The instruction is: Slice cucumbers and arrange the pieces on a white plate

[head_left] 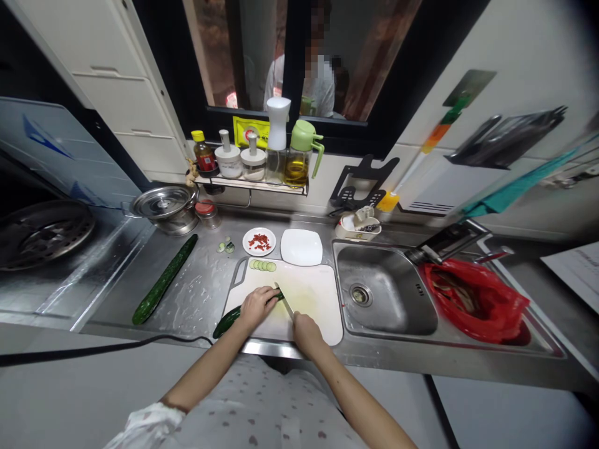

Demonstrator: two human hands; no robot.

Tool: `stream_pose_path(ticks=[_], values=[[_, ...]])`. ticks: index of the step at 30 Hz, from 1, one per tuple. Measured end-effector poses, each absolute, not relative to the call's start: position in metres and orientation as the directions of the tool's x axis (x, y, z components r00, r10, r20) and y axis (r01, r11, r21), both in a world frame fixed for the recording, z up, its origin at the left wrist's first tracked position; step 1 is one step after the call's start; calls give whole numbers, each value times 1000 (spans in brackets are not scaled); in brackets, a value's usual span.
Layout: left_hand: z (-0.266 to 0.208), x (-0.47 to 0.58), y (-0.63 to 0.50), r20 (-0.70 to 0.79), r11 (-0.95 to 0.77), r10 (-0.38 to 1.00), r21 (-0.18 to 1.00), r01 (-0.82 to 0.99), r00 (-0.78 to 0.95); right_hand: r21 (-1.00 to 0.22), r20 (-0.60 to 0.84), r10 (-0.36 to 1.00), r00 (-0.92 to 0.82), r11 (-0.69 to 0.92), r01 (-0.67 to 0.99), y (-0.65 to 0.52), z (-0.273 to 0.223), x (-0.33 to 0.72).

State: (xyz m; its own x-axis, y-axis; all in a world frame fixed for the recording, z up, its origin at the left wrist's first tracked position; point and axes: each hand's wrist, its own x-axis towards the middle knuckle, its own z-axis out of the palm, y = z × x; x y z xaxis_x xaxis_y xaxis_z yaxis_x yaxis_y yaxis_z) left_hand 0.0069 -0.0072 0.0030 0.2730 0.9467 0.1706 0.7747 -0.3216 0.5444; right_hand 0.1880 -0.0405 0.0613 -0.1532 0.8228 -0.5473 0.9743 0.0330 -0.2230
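My left hand [258,305] is closed over a dark green cucumber [228,320] that lies across the white cutting board [322,312]. In my right hand [306,333] is the handle of a kitchen knife [287,305]; its blade stands at the cucumber's right end, close to my left fingertips. Whether the blade has entered the cucumber I cannot tell. A short row of cucumber slices [262,265] lies at the board's upper left. Behind the board are a small plate [249,247] of chopped red bits and a white square plate [302,246].
A whole cucumber [165,280] lies on the steel counter at left, near a lidded pot [165,209]. Cucumber end pieces [226,246] sit behind the board. The sink [386,321] is at right, with a red bag [477,305] beyond it. Bottles stand on a shelf [262,186].
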Motion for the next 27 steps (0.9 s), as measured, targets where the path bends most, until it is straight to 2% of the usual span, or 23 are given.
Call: stream_pose_path(ticks=[17, 27], values=[[6, 6, -9, 168, -330, 944, 540, 774, 285, -206, -516, 847, -129, 23, 978, -48, 51, 186], [3, 5, -8, 171, -326, 945, 540, 775, 279, -155, -550, 830, -94, 9, 988, -66, 50, 195]])
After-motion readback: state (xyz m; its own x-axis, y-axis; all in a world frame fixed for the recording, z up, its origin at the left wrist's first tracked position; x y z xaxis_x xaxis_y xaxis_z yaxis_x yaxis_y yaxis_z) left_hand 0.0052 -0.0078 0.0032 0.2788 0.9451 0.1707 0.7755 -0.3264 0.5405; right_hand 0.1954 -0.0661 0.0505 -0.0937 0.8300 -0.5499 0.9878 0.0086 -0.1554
